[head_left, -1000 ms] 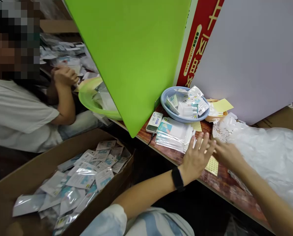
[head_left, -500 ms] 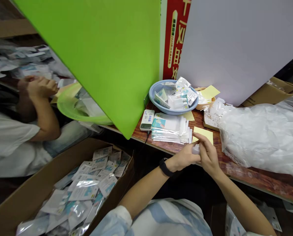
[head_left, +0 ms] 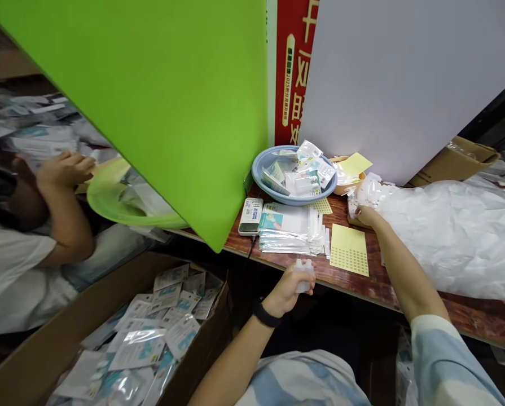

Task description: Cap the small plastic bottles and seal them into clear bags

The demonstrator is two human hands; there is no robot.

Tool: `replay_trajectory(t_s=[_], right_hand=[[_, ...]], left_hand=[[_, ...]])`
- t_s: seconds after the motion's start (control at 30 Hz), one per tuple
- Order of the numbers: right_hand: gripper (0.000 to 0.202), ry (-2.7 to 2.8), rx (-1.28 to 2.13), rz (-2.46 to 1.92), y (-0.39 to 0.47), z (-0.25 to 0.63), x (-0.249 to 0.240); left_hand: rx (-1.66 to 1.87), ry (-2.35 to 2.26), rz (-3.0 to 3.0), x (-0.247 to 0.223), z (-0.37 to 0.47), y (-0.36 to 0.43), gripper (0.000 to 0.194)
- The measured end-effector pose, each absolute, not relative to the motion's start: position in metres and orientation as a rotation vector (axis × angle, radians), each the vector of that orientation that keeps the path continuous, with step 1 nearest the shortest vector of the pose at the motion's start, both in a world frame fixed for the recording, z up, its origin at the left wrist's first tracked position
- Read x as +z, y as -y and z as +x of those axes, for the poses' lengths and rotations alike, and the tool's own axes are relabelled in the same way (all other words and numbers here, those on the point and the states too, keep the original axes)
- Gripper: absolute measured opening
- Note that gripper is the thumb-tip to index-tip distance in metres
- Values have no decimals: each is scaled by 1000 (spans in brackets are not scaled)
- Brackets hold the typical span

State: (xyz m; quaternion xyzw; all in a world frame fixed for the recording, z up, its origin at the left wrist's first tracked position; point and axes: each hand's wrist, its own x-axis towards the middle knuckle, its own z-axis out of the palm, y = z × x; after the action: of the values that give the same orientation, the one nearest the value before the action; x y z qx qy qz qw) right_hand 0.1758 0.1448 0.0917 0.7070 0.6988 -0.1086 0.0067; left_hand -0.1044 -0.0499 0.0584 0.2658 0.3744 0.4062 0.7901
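Vials — clasped in left hand, lower centre of frame; right hand at white bits, centre right — finger closure too hidden to judge.

A bright green panel fills the view ahead and to my left, its lower corner reaching the near edge of my table, reddish-brown, wood-grained and faintly glossy. Next to it I see a red poster with cream Chinese characters, then a plain lavender-grey panel, softly lit. Beneath my table lies deep shadow.
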Motion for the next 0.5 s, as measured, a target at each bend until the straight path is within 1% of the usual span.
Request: replay_trajectory(t_s=[0.27, 0.5], right_hand=[[26, -1978, -784, 2642, -161, 206, 65], [14, -1789, -1430, 3099, -158, 212, 54]], left_hand=[[861, -810, 478, 58, -113, 65, 39], [871, -859, 504, 60, -118, 58, 39]])
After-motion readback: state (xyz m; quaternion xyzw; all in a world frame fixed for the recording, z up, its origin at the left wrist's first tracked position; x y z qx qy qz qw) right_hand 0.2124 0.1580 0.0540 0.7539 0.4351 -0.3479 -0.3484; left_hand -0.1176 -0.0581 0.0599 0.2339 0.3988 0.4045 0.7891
